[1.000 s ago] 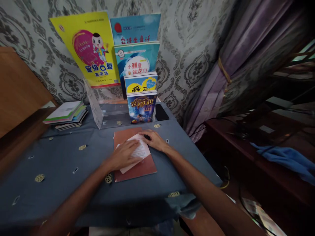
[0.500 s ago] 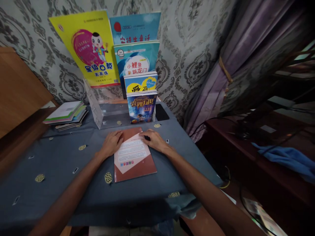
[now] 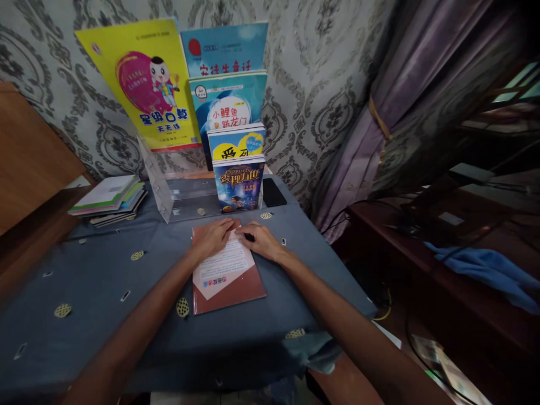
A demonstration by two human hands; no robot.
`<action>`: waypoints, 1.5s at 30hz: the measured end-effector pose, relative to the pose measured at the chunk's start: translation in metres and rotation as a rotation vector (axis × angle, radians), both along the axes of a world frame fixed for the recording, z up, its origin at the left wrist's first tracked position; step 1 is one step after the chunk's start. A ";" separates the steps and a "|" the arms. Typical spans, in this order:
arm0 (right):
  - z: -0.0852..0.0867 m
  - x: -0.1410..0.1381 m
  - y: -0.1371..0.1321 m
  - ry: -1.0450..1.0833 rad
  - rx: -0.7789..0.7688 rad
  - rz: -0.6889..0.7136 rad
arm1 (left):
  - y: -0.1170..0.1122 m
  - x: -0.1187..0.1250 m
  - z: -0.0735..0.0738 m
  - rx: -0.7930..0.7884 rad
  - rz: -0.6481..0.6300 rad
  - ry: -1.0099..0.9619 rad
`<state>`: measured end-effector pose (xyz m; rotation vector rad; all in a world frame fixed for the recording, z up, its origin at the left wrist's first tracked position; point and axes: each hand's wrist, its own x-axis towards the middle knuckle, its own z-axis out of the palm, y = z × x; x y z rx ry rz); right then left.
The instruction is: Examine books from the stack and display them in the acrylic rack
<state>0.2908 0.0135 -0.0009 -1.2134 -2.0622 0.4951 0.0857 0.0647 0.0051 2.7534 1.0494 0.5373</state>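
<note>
A brown book (image 3: 247,287) with a white printed panel lies on the cloth-covered table, its print upside down to me. My left hand (image 3: 216,237) rests flat on the book's far part, fingers stretched toward the right hand. At the book's far right edge, my right hand (image 3: 262,241) is closed with thumb and fingers together. A small dark patch or thing (image 3: 250,237) shows between them; I cannot make out which. The fingertips of both hands are close together over the book.
Behind the book stands a clear acrylic rack (image 3: 162,194) with a yellow workbook (image 3: 139,84), a teal book (image 3: 230,104) and a dark blue book (image 3: 239,185). A stack of notebooks (image 3: 107,197) lies left. A black phone-like slab (image 3: 273,192) lies right of the rack.
My left hand has slid from the book's left edge to the right across its far part, near my right hand. The right hand stays at the far right edge. The view has shifted slightly.
</note>
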 end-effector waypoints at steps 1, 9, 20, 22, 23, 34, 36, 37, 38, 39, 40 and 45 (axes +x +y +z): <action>0.000 0.000 0.000 0.004 0.002 0.004 | 0.002 0.002 -0.001 -0.006 -0.024 -0.003; 0.003 0.000 0.000 -0.002 -0.014 0.004 | 0.006 0.004 -0.002 -0.072 -0.084 0.061; -0.002 0.004 0.010 0.238 -0.092 -0.193 | -0.005 0.008 0.004 0.020 -0.141 0.049; -0.003 0.005 0.012 0.217 -0.071 -0.174 | -0.010 0.008 0.005 0.030 -0.165 0.051; -0.004 0.005 0.013 0.201 -0.063 -0.163 | -0.012 0.008 0.005 0.032 -0.172 0.051; -0.003 0.004 0.012 0.167 -0.087 -0.087 | -0.075 0.002 0.018 -0.024 -0.312 0.083; -0.004 0.004 0.013 0.182 -0.088 -0.074 | -0.089 0.000 0.022 -0.049 -0.348 0.084; -0.004 0.004 0.013 0.188 -0.089 -0.072 | -0.096 -0.001 0.024 -0.066 -0.368 0.083; -0.004 0.004 0.013 0.191 -0.090 -0.074 | -0.103 -0.002 0.026 -0.086 -0.386 0.084; -0.005 0.004 0.013 0.190 -0.088 -0.079 | -0.109 -0.003 0.027 -0.107 -0.401 0.088; -0.005 0.004 0.013 0.187 -0.086 -0.084 | -0.115 -0.004 0.028 -0.126 -0.412 0.095; -0.005 0.003 0.012 0.162 -0.081 -0.087 | -0.138 -0.007 0.030 -0.142 -0.411 0.168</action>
